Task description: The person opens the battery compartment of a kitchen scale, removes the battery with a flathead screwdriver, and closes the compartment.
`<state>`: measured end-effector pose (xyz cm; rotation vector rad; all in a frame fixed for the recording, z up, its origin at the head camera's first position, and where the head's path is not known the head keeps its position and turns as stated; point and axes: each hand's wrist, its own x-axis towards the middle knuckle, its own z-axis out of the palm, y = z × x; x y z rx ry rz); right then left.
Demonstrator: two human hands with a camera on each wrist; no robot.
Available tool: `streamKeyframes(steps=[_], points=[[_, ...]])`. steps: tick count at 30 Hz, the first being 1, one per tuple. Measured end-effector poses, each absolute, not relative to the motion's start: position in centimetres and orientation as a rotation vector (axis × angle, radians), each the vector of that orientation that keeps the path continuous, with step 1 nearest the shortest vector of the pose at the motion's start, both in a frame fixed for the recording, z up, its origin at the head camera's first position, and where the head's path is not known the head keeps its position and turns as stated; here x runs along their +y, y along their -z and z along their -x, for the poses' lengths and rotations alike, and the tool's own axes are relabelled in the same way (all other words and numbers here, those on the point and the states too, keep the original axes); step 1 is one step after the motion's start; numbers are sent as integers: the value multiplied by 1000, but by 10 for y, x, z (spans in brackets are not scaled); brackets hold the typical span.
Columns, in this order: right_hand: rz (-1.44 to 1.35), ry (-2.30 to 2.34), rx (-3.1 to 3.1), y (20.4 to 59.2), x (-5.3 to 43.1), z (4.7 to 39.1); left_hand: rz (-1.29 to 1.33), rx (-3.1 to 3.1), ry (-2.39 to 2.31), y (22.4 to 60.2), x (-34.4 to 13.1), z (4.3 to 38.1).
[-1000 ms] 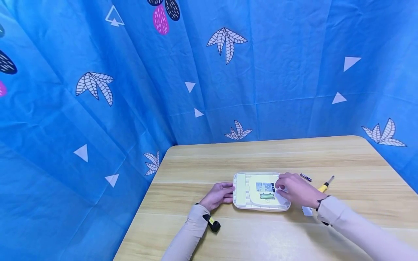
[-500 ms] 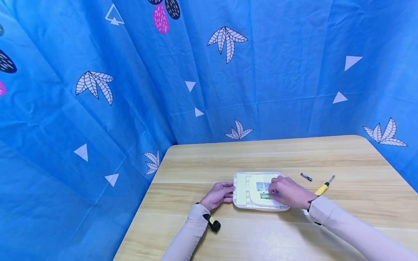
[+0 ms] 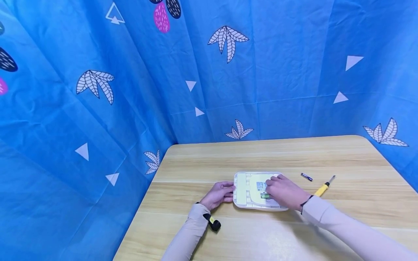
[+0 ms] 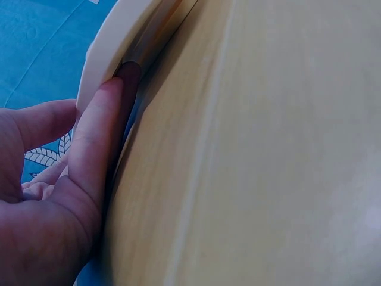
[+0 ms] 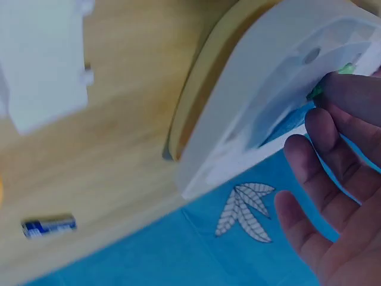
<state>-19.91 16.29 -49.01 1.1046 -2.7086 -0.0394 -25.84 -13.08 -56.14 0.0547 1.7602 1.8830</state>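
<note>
A white, rounded flat device [image 3: 241,190] lies with its label and battery compartment facing up on the table. My left hand [image 3: 217,195] holds its left edge; in the left wrist view, the thumb reaches beneath the rim while a finger touches its side. A green battery [image 3: 265,195] sits at the compartment. My right hand [image 3: 284,190] is over it, thumb and forefinger at the battery [image 5: 346,69]; the other fingers are loosely bent. The right hand hides part of the compartment, so whether the battery is lifted is unclear.
To the right on the wooden table [image 3: 202,159] lie a dark blue battery [image 3: 306,177] and a yellow-handled screwdriver [image 3: 322,189]. A white plastic cover [image 5: 44,65] with small tabs shows in the right wrist view. A blue patterned curtain [image 3: 277,72] hangs behind.
My right hand has moved left from the device's right part onto the green battery, its fingers now covering more of it. My left hand and the device have stayed put.
</note>
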Motion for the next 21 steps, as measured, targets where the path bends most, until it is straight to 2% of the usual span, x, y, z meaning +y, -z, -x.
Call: streamKeyframes(steps=[6, 21], points=[[-1136, 216, -2593, 488, 160, 195, -55, 1757, -1886, 561, -131, 258], [-1130, 268, -2569, 495, 163, 190, -66, 1743, -1886, 563, -131, 259]])
